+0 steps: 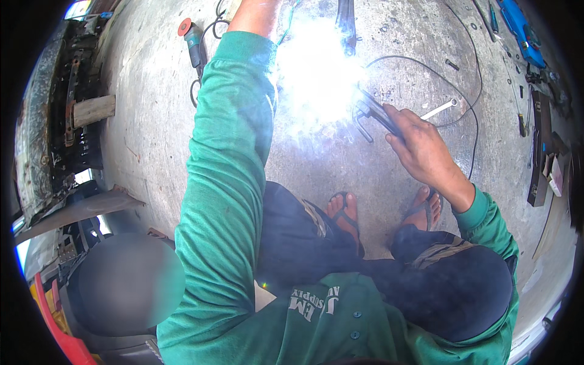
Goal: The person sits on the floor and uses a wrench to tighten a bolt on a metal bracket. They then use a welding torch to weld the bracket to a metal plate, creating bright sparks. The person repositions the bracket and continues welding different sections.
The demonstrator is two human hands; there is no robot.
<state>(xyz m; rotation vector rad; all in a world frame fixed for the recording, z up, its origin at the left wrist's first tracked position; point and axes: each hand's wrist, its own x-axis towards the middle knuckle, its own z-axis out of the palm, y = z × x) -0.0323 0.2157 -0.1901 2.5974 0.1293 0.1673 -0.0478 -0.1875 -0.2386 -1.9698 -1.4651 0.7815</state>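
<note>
A blinding white welding arc (316,70) burns above the concrete floor in front of me, and its glare hides the work itself. My right hand (420,141) is closed around a black welding electrode holder (383,117), whose front points left into the light. My left arm stretches far forward along the left side of the glare. Only the wrist part of my left hand (258,15) shows at the upper edge; its fingers are hidden. A dark metal bar (346,27) runs down from the top into the brightness.
An angle grinder (194,48) with a red disc lies at the far left. Right of my right hand are a wrench (439,109) and a looping black cable (478,79). A blue tool (522,30) lies far right. A wooden block (94,111) juts from old metal parts at left.
</note>
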